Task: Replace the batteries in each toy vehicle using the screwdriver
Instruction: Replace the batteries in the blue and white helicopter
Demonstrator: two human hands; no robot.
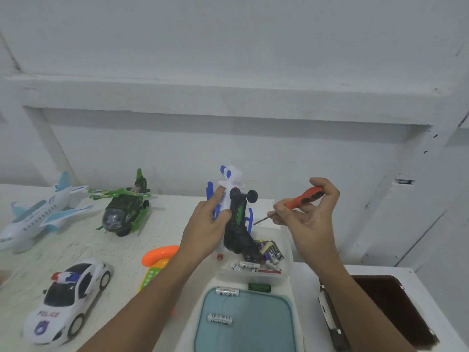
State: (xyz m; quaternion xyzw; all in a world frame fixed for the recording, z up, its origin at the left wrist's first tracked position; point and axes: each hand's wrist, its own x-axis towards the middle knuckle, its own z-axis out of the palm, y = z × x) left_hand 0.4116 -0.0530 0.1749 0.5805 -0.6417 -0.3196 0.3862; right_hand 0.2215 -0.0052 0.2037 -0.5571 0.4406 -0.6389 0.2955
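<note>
Two hands above table [152,224] far edge, middle | left hand [203,229] grips toy [234,179], battery bay showing | right hand [312,224] pinches screwdriver [302,198], tip beside toy | likely best: brace toy, lever gently

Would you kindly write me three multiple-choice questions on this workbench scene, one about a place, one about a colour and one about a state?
1. Where is the police car?
A) on the table, near left, closer than the white airplane
B) on the floor
C) on a chair

2. What colour is the screwdriver handle?
A) green
B) orange-red
C) blue

3. How is the white-and-blue toy placed?
A) lying flat on the table
B) held up by the left hand, wheels toward the camera
C) packed in a carton

Answers: 1 A, it stands by the table's near left edge. 2 B, the handle in the right hand is orange-red. 3 B, fingers grip it above the table.
</note>
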